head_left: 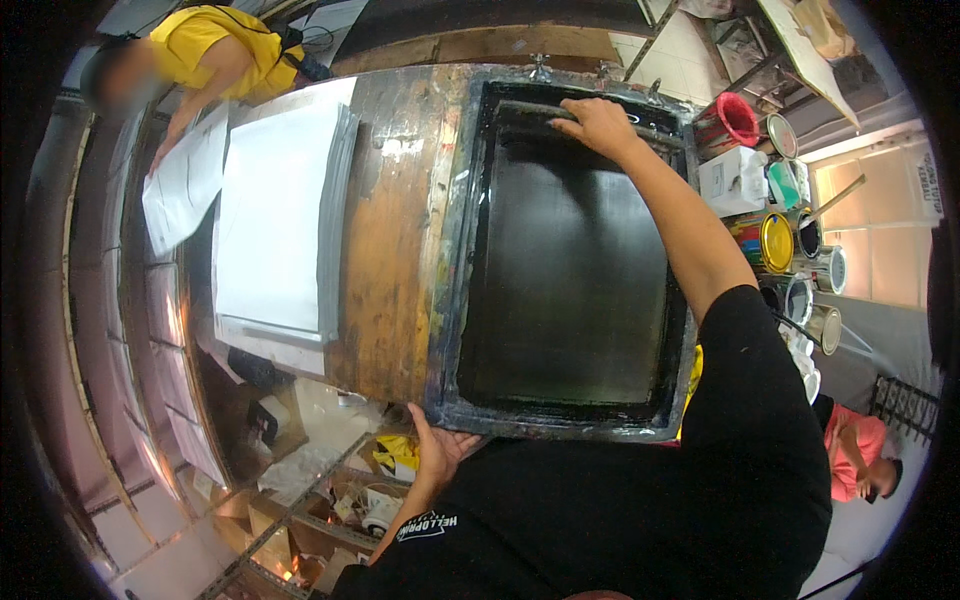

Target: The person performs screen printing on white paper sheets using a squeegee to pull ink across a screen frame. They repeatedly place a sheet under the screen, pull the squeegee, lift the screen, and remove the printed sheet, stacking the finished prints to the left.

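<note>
A screen-printing frame [565, 432] with a dark mesh lies flat in front of me on a paint-stained wooden table [390, 215]. Black ink coats its border, and the mesh shines wet. Near its far end, my right hand [597, 128] is closed over the bar of a long squeegee [527, 111], which lies crosswise on the screen. My left hand [445, 450] holds the frame's near left corner, thumb up at the side and fingers along the lower edge. Left of the frame is a stack of white sheets [275, 220].
At the far left a co-worker in a yellow shirt [205, 50] holds a white sheet [190, 185] beside a drying rack [155, 340]. Paint cans [775, 240] and a white jug [735, 180] crowd the right side. Another person in pink [855, 450] is at the lower right.
</note>
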Tool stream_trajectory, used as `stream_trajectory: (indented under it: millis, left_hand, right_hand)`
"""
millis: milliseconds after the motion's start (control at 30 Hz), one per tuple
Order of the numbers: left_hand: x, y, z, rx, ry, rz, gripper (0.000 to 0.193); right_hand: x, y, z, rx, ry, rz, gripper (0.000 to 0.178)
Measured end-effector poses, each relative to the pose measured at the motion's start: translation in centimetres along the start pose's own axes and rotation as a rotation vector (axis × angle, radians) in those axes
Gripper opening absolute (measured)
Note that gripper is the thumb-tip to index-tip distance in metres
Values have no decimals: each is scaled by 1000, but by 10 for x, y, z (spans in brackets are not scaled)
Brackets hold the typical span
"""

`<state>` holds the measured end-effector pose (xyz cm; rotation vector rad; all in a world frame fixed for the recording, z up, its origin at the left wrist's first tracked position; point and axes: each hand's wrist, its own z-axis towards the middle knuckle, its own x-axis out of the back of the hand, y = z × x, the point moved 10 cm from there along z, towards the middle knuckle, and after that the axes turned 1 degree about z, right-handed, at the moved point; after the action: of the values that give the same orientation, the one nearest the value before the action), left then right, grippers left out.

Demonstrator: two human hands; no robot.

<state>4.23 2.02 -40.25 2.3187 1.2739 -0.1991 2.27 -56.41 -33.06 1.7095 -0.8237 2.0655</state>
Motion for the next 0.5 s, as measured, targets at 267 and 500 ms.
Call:
stream_trajectory:
  millis: [267,500]
  left_hand:
    - [-13,17,-24,-150,-83,82,117]
    - [-46,52,-58,-283,-422,31,109]
  right_hand:
    - [-4,-102,-136,50,121,-138,38]
    - [97,-248,-310,-131,-213,39,44]
